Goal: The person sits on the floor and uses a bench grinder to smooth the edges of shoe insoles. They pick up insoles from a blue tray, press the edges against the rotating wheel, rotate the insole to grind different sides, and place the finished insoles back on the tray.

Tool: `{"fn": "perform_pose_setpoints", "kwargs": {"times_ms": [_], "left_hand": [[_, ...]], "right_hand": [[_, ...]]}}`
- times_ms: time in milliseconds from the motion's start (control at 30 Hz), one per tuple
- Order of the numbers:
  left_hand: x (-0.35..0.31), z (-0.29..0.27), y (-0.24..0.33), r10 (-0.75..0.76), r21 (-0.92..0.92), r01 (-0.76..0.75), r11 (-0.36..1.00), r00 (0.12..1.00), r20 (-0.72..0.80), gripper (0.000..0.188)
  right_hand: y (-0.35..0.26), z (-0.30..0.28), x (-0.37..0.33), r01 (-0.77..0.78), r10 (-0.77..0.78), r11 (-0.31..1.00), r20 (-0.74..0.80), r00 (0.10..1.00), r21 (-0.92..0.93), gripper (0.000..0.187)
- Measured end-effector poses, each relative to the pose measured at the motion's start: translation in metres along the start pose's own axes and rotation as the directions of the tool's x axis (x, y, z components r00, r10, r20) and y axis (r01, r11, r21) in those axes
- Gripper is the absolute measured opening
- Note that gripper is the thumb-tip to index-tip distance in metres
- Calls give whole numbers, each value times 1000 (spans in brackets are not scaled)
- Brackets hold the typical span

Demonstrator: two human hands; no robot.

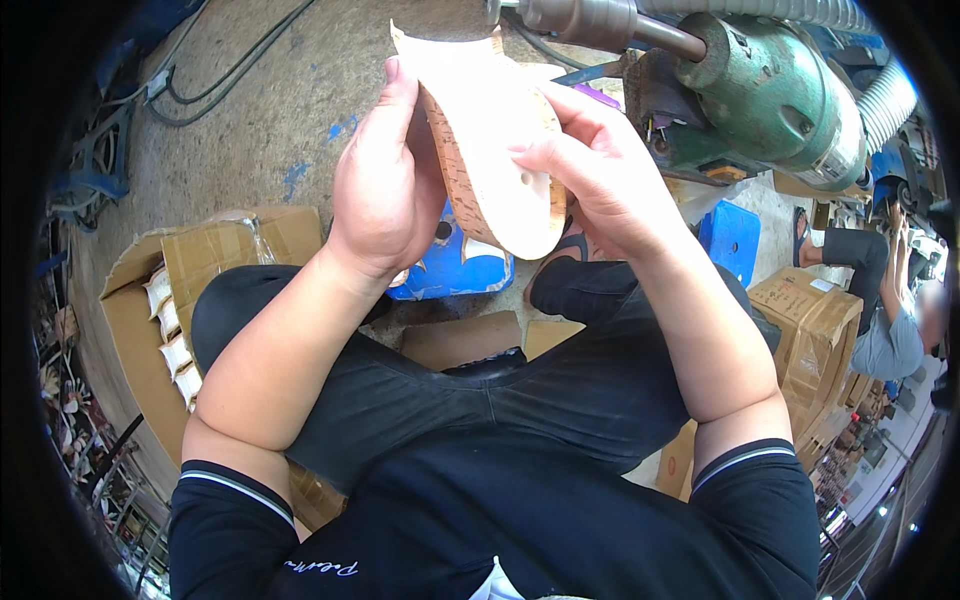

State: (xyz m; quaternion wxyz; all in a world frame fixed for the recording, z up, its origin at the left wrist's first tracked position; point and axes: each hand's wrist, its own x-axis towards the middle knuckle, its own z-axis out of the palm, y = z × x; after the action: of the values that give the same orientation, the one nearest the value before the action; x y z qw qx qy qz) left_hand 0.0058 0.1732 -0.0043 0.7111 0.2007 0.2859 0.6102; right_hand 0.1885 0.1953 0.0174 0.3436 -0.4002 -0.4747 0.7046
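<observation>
A sole-shaped cork footbed (490, 150) is held up between both hands in front of me. Its upper face is pale, its side shows speckled brown cork, and a small round hole sits near the lower end. My left hand (385, 185) grips the left edge, thumb pointing up along the side. On the opposite edge, my right hand (608, 165) has its thumb pressed on the pale face, while its other fingers are partly hidden behind. The footbed's upper end points toward the metal spindle (570, 15) of a green motor machine (790, 105), with a gap visible between them.
Below the footbed stands a blue stool (470, 275) with pale pieces on it. An open carton (135, 330) at left holds several pale pieces. Another blue stool (732, 240) and a closed carton (800, 320) are at right, near another person (885, 335). Cables (230, 85) cross the floor.
</observation>
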Motion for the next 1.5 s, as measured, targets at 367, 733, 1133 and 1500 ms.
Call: {"fn": "perform_pose_setpoints", "kwargs": {"times_ms": [367, 733, 1133, 1500], "left_hand": [[-2, 4, 3, 8, 45, -8, 999, 1000, 3, 58], [7, 1, 1, 27, 25, -27, 999, 999, 24, 55], [35, -4, 2, 35, 7, -35, 999, 999, -1, 53], [27, -17, -4, 18, 86, -7, 996, 992, -127, 50]], "right_hand": [[-3, -7, 0, -34, 33, 999, 55, 998, 21, 70], [0, -4, 7, 49, -49, 998, 28, 998, -28, 54], [16, -7, 35, 141, -141, 990, 23, 990, 29, 56], [5, -13, 22, -83, 80, 997, 176, 981, 10, 84]]}}
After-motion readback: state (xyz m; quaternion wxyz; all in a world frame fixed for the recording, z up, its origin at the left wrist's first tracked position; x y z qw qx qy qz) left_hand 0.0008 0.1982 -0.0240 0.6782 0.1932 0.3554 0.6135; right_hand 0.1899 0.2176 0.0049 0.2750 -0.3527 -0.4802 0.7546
